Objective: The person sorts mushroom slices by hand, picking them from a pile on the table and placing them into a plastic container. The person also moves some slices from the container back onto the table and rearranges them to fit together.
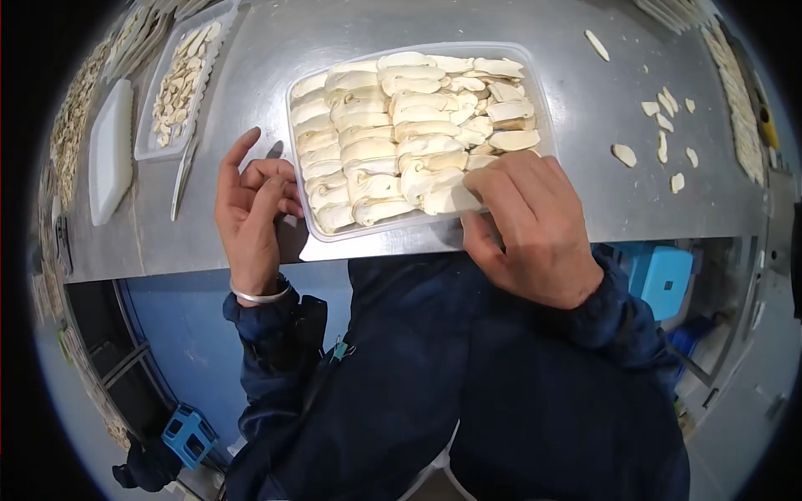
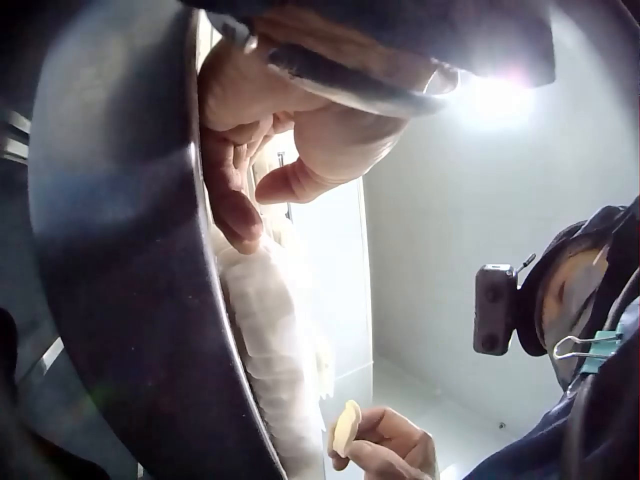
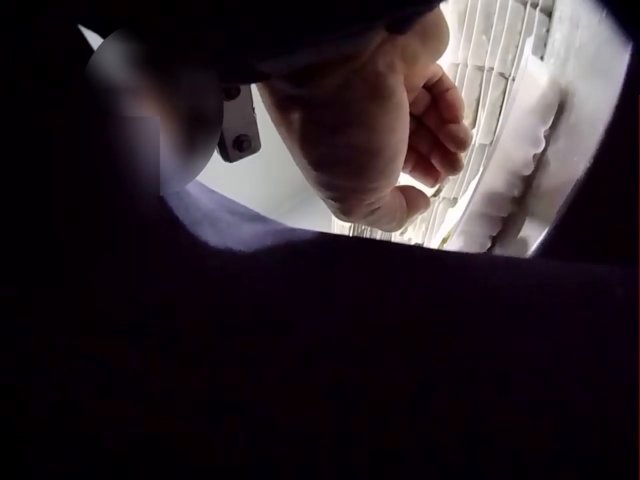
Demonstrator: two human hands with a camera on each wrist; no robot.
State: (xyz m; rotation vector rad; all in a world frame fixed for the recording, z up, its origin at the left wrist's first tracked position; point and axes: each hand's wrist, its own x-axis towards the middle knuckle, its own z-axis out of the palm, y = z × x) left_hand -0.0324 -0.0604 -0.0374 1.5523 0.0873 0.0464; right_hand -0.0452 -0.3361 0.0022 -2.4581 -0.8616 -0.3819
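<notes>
Right hand (image 1: 535,230): thumb and fingertips bent together, pinching one pale slice (image 1: 449,199), as shown by the left wrist view. Position of slice: over the near side of the large tray, right of the middle. Exact contact with the slices beneath: impossible to tell.

Left hand (image 1: 255,209): empty, just beside the left wall of the large tray. Index finger raised and apart from the rest; other fingers loosely bent. Contact with the wall: unclear. At the wrist, one metal bracelet (image 1: 261,296).

Large tray (image 1: 543,100): clear plastic, rounded corners, at the near edge of the metal table (image 1: 334,23). Inside, overlapping slices (image 1: 368,150) in columns running near to far at left and middle; smaller, looser pieces (image 1: 505,113) towards the far right.

To the right, on bare metal: scattered loose slices (image 1: 662,148), mostly in a loose cluster, with one long piece (image 1: 596,45) farther off.

To the left: small tray (image 1: 155,153) of little cut pieces; knife (image 1: 182,182) at its near right side; white slab (image 1: 112,154) farther left. Along the left and right margins of the table, more pale pieces, blurred at the edges.

Below table level: blue stool (image 1: 190,434) at near left; blue box (image 1: 668,282) at right.
</notes>
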